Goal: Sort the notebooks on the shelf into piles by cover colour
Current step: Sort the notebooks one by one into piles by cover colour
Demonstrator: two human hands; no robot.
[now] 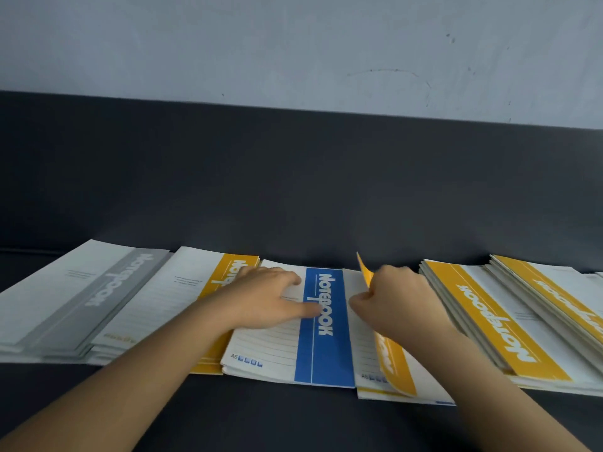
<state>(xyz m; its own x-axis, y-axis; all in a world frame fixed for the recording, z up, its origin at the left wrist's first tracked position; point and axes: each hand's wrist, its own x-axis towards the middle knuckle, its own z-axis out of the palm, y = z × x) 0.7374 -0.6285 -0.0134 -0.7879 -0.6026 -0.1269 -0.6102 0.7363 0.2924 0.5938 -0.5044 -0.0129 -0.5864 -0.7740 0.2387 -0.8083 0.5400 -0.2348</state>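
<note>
A blue-striped notebook (323,347) tops a pile at the centre, and my left hand (270,298) rests flat on it with straight fingers. Just to its right, my right hand (394,298) pinches a yellow-striped notebook (391,360) by its left edge and tips it up off the mixed pile beneath, where a blue-marked cover shows. A grey-striped pile (81,305) lies at the far left. A yellow-striped pile (208,288) sits between it and the blue one. On the right are two stacks, both topped with yellow-striped notebooks (489,324), (561,295).
All piles lie in a row on a dark shelf surface (293,197) that runs deep behind them to a pale wall (293,44). A strip of dark surface (277,415) shows in front of the piles between my forearms.
</note>
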